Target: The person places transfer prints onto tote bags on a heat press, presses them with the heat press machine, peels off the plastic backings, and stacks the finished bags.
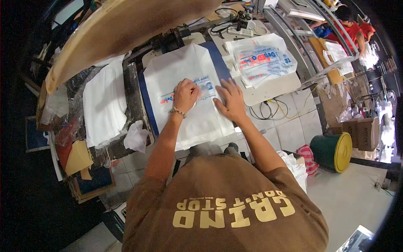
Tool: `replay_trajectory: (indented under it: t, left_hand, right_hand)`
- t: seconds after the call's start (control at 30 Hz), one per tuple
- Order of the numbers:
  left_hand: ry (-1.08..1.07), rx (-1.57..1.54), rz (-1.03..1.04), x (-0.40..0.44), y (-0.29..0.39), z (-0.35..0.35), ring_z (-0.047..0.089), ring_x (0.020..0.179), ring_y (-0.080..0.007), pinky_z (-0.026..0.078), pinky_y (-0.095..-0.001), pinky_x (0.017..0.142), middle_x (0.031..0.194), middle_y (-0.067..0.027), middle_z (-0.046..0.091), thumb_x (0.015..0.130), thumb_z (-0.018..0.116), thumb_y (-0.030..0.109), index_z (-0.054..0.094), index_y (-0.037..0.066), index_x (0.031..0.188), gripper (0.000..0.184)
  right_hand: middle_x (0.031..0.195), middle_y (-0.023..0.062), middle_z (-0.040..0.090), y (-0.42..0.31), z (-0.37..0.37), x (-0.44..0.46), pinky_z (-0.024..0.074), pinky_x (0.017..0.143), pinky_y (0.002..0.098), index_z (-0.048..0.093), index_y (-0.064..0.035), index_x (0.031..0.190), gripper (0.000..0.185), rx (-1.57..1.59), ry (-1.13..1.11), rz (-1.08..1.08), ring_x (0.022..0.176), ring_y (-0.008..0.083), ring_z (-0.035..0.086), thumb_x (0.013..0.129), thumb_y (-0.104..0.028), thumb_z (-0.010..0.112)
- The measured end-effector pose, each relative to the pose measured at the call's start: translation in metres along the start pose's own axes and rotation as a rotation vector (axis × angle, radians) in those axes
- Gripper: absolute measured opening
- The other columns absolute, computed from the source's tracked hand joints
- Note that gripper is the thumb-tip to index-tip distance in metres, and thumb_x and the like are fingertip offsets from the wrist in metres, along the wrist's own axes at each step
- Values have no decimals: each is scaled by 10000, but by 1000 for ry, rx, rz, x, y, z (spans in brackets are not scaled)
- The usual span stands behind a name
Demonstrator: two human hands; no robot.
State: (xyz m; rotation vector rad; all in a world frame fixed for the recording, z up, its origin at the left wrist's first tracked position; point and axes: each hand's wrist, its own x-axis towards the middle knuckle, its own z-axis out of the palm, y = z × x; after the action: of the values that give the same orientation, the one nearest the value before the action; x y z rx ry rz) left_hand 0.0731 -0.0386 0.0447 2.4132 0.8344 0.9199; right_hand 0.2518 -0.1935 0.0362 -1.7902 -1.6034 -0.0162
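Observation:
A white printed bag lies flat on a dark blue board in front of me. My left hand, with a beaded bracelet at its wrist, rests on the bag over the red and blue print, its fingers curled together; what they hold, if anything, is hidden. On the bag's right edge lies my right hand, fingers spread and palm down, holding nothing. Several printed white bags are piled to the right of the board. A stack of plain white bags lies to the left.
A large curved brown panel overhangs the board at the upper left. Cables hang at the right, above a green bin with a yellow lid. A person in red is at the far upper right, beyond metal rails.

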Motion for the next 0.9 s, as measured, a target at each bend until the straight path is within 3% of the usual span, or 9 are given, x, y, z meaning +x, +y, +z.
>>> replay_trajectory:
  t: [0.33, 0.37, 0.4, 0.73, 0.83, 0.9]
  left_hand:
    - [67, -2, -14, 8, -20, -8, 628, 877, -340, 492, -467, 775, 915, -117, 640, 854, 696, 136, 673, 31, 802, 119]
    - [77, 17, -11, 9, -21, -8, 644, 830, -317, 515, -425, 749, 902, -128, 642, 843, 710, 114, 674, 13, 805, 114]
    - [90, 37, -9, 9, -25, -7, 660, 783, -294, 537, -384, 722, 889, -138, 645, 832, 724, 93, 674, -4, 807, 112]
    - [103, -54, -76, 17, -31, -13, 667, 788, -283, 542, -372, 723, 875, -128, 648, 847, 728, 90, 672, -8, 816, 117]
    - [34, -29, 5, 17, -25, -17, 665, 777, -281, 540, -360, 716, 912, -120, 666, 854, 728, 94, 695, 6, 847, 93]
    - [-108, -129, -44, 13, -11, -23, 661, 846, -279, 520, -383, 834, 950, -108, 683, 861, 731, 119, 723, 29, 884, 93]
  right_hand:
    - [1467, 159, 503, -2, -3, 2, 287, 1153, 573, 686, -190, 1250, 392, -5, -2, -20, 1443, 412, 366, 888, -342, 681]
    - [1479, 162, 491, -1, -2, 1, 271, 1165, 593, 684, -202, 1261, 395, 8, -18, -11, 1455, 405, 347, 900, -361, 668]
    - [1479, 162, 491, -1, -2, 1, 271, 1165, 593, 684, -202, 1261, 395, 8, -19, -10, 1455, 405, 347, 900, -361, 668]
    - [1457, 154, 515, -4, -4, 4, 312, 1131, 567, 697, -196, 1229, 376, -29, 16, -16, 1423, 419, 395, 885, -346, 680]
    - [1458, 149, 517, -5, -4, 2, 309, 1134, 568, 690, -190, 1236, 390, -17, 6, -5, 1429, 407, 391, 882, -352, 681]
    - [1459, 146, 517, -3, -5, 3, 307, 1137, 569, 684, -181, 1243, 402, -13, 6, -1, 1433, 400, 388, 880, -356, 681]
